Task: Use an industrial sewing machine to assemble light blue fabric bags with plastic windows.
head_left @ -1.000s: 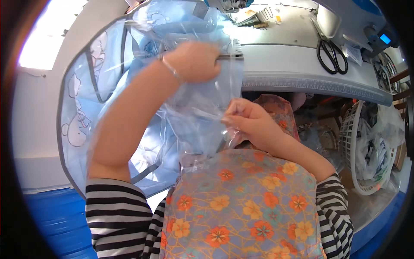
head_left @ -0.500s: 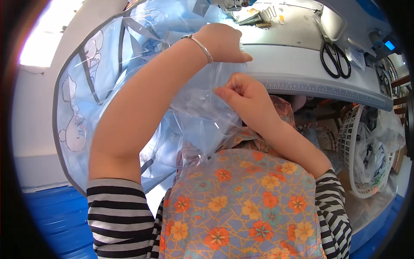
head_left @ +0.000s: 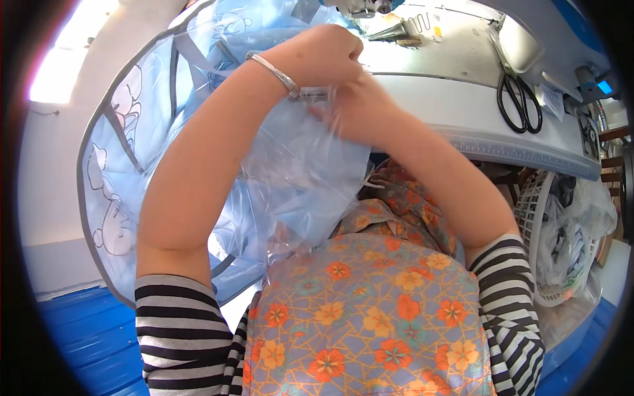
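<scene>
A large light-blue fabric piece point(head_left: 218, 244) with cartoon outlines and dark grey edging spreads at the left and drapes toward my lap. Clear, crinkled plastic sheet point(head_left: 297, 155) lies over it and runs up to my hands. My left hand point(head_left: 327, 56), with a silver bangle at its wrist, is closed on the plastic sheet below the machine head; its fingertips are turned away from view. Just below and touching or nearly touching it, my right hand point(head_left: 360, 109) is at the sheet's upper edge. Motion smears its fingers, so their grip is unclear.
Part of a sewing machine head point(head_left: 363, 8) shows at the top. Black-handled scissors point(head_left: 518, 99) lie on the white table point(head_left: 436, 99), whose front edge carries a ruler strip point(head_left: 502, 148). A white basket point(head_left: 535, 218) of plastic scraps stands at the right.
My left hand has moved slightly left and up. My right hand has gone up and left to meet it, blurring. The plastic and blue fabric have shifted with them.
</scene>
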Demonstrator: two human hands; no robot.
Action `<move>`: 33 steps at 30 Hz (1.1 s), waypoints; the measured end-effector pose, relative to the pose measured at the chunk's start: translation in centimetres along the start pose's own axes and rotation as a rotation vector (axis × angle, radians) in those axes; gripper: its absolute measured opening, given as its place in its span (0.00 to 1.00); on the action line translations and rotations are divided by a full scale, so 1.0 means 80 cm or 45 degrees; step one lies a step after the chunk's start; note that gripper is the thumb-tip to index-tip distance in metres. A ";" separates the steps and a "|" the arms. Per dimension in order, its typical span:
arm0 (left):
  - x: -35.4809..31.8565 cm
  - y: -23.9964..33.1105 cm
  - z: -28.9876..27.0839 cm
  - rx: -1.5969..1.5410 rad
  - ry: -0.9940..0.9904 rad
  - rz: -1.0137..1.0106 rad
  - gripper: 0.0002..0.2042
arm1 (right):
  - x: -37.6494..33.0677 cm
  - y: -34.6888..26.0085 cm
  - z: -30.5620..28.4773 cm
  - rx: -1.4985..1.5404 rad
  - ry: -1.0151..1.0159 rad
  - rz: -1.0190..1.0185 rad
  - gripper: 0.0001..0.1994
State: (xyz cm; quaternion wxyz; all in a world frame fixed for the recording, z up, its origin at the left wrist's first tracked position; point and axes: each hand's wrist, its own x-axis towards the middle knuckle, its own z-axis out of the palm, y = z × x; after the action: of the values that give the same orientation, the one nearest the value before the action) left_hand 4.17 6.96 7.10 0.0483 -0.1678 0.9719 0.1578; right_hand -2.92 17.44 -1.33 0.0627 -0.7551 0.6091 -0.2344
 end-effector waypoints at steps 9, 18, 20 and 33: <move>-0.023 -0.020 0.058 0.168 0.199 0.303 0.10 | -0.133 -0.033 0.006 0.162 0.189 -0.237 0.25; -0.016 -0.013 0.050 0.049 0.252 0.312 0.11 | -0.104 -0.012 0.019 0.099 0.587 -0.160 0.15; -0.016 -0.006 0.052 0.119 0.107 0.229 0.11 | -0.100 0.000 -0.020 0.135 0.525 -0.198 0.14; -0.012 0.005 0.058 0.210 0.174 0.212 0.10 | -0.088 0.030 -0.043 0.234 0.318 -0.266 0.11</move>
State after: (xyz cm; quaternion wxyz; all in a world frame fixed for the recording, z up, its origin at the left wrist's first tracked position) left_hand 5.11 9.12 2.94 -0.0175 -0.0924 0.9932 0.0691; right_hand -7.58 24.19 -1.21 0.0307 -0.7702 0.5065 -0.3864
